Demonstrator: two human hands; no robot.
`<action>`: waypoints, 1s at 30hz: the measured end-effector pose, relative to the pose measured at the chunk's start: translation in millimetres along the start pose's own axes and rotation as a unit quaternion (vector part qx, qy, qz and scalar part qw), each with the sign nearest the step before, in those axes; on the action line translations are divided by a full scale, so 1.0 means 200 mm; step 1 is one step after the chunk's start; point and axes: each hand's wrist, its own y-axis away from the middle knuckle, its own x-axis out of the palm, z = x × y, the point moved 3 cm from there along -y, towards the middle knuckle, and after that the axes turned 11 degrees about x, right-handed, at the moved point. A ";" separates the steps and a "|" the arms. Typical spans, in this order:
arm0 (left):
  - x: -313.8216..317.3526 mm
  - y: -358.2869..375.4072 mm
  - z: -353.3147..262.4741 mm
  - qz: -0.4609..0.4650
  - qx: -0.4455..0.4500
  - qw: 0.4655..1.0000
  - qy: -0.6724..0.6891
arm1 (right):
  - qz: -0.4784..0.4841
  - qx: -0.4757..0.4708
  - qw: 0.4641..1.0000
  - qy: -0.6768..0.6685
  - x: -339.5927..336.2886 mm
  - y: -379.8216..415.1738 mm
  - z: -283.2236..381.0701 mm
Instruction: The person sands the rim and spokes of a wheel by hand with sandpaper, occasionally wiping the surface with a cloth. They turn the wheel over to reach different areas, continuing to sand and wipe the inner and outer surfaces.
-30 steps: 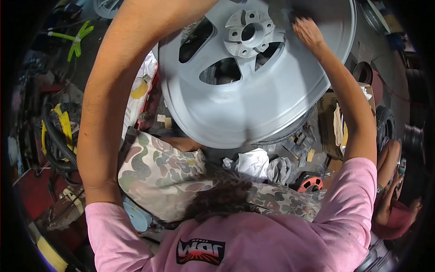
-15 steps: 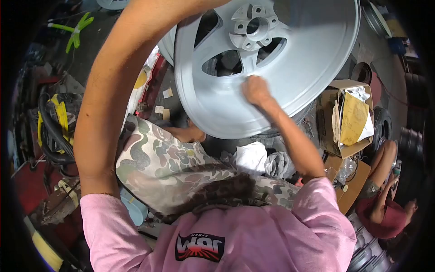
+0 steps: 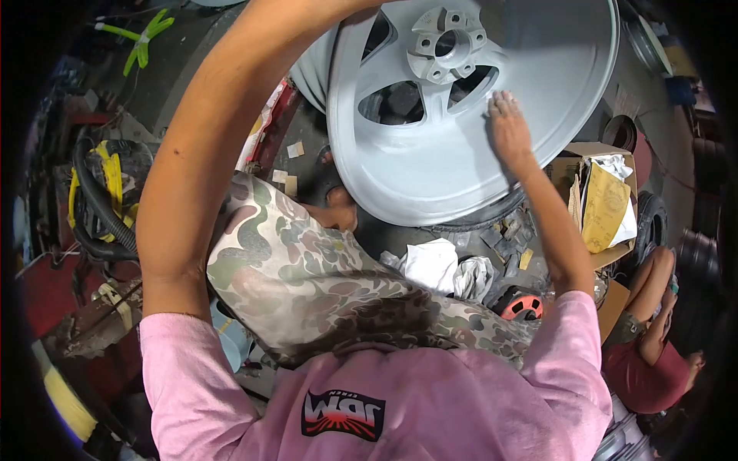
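A large light-grey wheel rim stands tilted in front of me, its hub with bolt holes near the top of the view. My right hand lies on the inner face of the rim, right of the spokes, fingers stretched out and pointing up. Whether something thin is under the palm cannot be made out. My left arm reaches up over the rim's upper left side, and the hand itself is beyond the top edge of the view. Under the rim's lower edge a black tire shows.
A cardboard box with papers stands at the right, near a crouching person in a dark red shirt. White cloth and an orange-red round object lie below the rim. Black hose lies at the left.
My right hand has moved right and up across the rim, its fingers now stretched out instead of closed. In view, the rim has shifted slightly right, and the orange-red object shows more.
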 end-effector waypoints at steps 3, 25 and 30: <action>-0.04 0.04 -0.10 0.015 0.094 0.994 -0.052 | 0.195 0.073 0.953 -0.222 0.13 0.14 0.47; -0.02 -0.03 0.09 -0.024 0.094 0.993 -0.070 | 0.091 -0.010 0.992 0.082 0.26 0.08 0.13; 0.03 -0.02 0.10 -0.017 0.136 0.986 -0.097 | 0.176 0.014 0.820 -0.545 -0.77 -0.12 0.99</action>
